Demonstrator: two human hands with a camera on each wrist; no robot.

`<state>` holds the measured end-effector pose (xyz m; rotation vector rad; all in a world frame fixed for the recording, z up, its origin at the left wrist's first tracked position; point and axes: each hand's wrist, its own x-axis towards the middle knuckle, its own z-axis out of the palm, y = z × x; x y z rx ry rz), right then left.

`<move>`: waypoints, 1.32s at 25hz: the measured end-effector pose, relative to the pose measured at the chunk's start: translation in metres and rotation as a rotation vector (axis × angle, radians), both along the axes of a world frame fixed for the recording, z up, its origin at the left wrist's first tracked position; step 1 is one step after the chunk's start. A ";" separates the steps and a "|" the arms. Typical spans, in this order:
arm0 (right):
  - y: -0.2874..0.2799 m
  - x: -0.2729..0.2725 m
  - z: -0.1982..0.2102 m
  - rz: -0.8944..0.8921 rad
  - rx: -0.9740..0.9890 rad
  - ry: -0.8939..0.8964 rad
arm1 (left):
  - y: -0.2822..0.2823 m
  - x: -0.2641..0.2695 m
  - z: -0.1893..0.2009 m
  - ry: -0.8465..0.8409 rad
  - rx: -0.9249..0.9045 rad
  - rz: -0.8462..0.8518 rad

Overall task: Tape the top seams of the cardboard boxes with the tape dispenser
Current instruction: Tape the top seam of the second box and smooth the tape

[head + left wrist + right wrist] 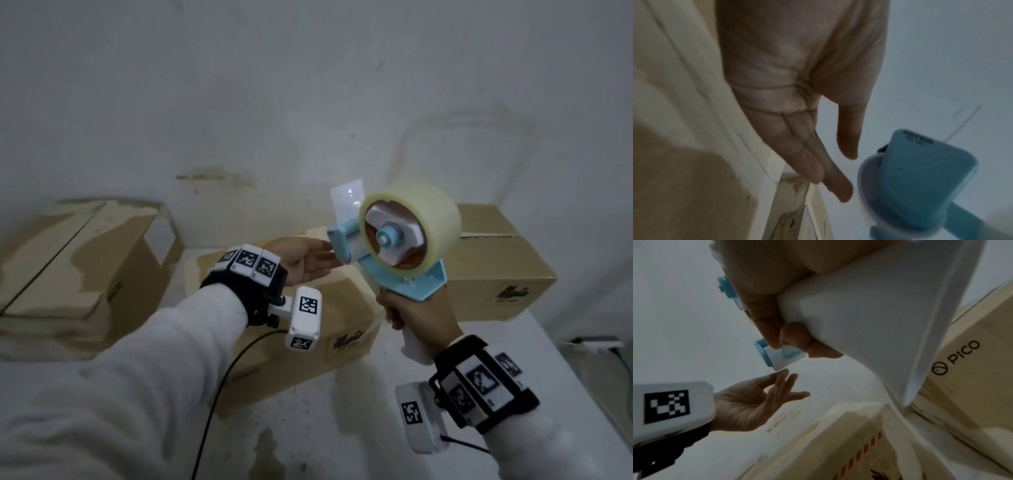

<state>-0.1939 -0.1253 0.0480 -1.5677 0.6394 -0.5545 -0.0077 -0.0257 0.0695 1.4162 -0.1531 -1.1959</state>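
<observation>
My right hand [416,313] grips the white handle of a blue tape dispenser [399,246], held up in the air with its clear tape roll [424,209] facing me. A loose end of tape [347,197] sticks up from the dispenser's front. My left hand [310,262] is open, palm up, its fingertips beside the dispenser's blue front piece [920,175]. In the right wrist view the left hand [760,400] sits just below the white roller [781,359]. Three cardboard boxes lie below: one in the middle [308,346], one at the left [78,260], one at the right [496,267].
The boxes stand on a white, stained surface [325,428] against a white wall [308,85]. The left box has torn paper on top. A black cable [219,394] runs from my left wrist camera. The surface's right edge [582,370] drops off beside the right box.
</observation>
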 end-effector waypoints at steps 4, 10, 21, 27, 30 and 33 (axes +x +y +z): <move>0.008 -0.003 -0.011 -0.041 0.050 0.013 | -0.012 0.011 -0.004 -0.195 0.105 -0.074; 0.007 0.003 -0.028 -0.122 0.111 0.029 | -0.038 0.022 -0.004 -0.458 0.142 -0.055; -0.026 0.012 -0.040 -0.140 0.113 0.067 | -0.075 0.108 0.002 -0.623 0.131 0.164; -0.034 0.025 -0.066 -0.149 0.092 0.135 | -0.092 0.130 -0.025 -0.751 0.168 -0.026; -0.030 0.030 -0.069 -0.136 0.063 0.139 | -0.093 0.139 -0.030 -0.782 0.196 -0.105; -0.029 0.034 -0.066 -0.123 0.029 0.157 | -0.096 0.142 -0.037 -0.823 0.232 -0.147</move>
